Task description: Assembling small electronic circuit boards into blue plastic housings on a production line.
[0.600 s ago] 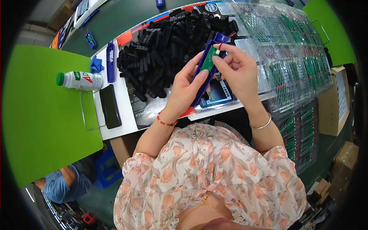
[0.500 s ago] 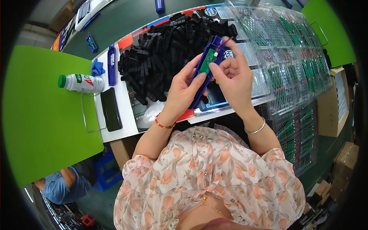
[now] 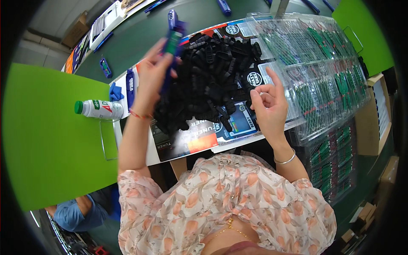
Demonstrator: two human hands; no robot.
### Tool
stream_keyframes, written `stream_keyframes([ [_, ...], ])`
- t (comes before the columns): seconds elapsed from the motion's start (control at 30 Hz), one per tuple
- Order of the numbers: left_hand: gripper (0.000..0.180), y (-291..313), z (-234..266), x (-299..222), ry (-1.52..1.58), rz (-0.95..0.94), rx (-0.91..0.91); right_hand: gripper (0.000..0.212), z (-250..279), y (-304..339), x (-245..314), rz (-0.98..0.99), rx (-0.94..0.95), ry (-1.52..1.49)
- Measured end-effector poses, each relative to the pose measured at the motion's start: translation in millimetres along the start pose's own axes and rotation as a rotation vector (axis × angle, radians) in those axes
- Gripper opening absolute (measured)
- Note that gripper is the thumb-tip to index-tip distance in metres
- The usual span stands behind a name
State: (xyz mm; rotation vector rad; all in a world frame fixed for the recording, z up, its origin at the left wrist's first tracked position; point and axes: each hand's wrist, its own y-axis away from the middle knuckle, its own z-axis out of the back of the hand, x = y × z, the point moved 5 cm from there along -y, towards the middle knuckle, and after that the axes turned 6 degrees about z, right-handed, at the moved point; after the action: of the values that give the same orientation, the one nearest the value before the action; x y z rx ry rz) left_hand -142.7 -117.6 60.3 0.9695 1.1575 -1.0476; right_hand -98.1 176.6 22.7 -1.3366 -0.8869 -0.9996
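Note:
My left hand (image 3: pixel 154 72) holds a long blue plastic housing with a green circuit board (image 3: pixel 172 44) in it, over the left edge of a pile of black plastic parts (image 3: pixel 212 80). Motion smears this hand and the housing. Just beyond its upper end, another blue housing (image 3: pixel 172 18) lies on the green surface. On the right, my right hand (image 3: pixel 270 104) hovers over the printed sheets with nothing in it, index finger stretched out and the other fingers curled. It is nearest to the clear plastic trays of green circuit boards (image 3: pixel 314 85).
Left of the pile are a blue housing (image 3: pixel 130 85), a crumpled blue cloth (image 3: pixel 115 92) and a white bottle with a green cap (image 3: pixel 101 109). Green panels (image 3: pixel 55 140) flank the table. More blue housings (image 3: pixel 224 7) lie along the green surface (image 3: pixel 140 34). A person in blue (image 3: pixel 80 213) sits lower left.
My left hand has carried the blue housing away to the far left. The right hand has let go of it and stays on the right. My left forearm now covers the dark phone's place.

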Motion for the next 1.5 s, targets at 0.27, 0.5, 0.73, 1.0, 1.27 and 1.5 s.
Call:
stream_keyframes([
  [0.27, 0.048, -199.9, 169.5, 83.0, -0.063, 0.167, -0.411, 0.023, 25.7, 19.6, -10.9, 0.048, 0.129, 0.473],
  [0.5, 0.049, -278.2, 203.3, 154.1, -0.265, 0.112, -0.63, 0.02, 11.3, 14.0, -4.9, 0.256, 0.289, 0.776],
  [0.73, 0.041, -255.1, 188.0, 122.6, -0.961, 0.252, -0.66, 0.018, 3.9, 7.9, -2.6, 0.283, 0.45, 0.743],
  [1.0, 0.061, -256.1, 49.5, 80.9, -1.284, -0.053, -0.352, 0.031, 7.4, 0.1, 7.9, 0.182, 0.298, 0.589],
  [1.27, 0.071, -199.4, 23.7, 48.7, 0.065, 0.201, 0.059, 0.022, 21.6, -10.7, 11.7, 0.035, 0.041, 0.203],
  [1.5, 0.071, 4.6, -76.3, -12.9, 0.745, 0.25, 0.575, 0.021, 6.4, -45.3, 41.6, 0.084, -0.139, -0.18],
])
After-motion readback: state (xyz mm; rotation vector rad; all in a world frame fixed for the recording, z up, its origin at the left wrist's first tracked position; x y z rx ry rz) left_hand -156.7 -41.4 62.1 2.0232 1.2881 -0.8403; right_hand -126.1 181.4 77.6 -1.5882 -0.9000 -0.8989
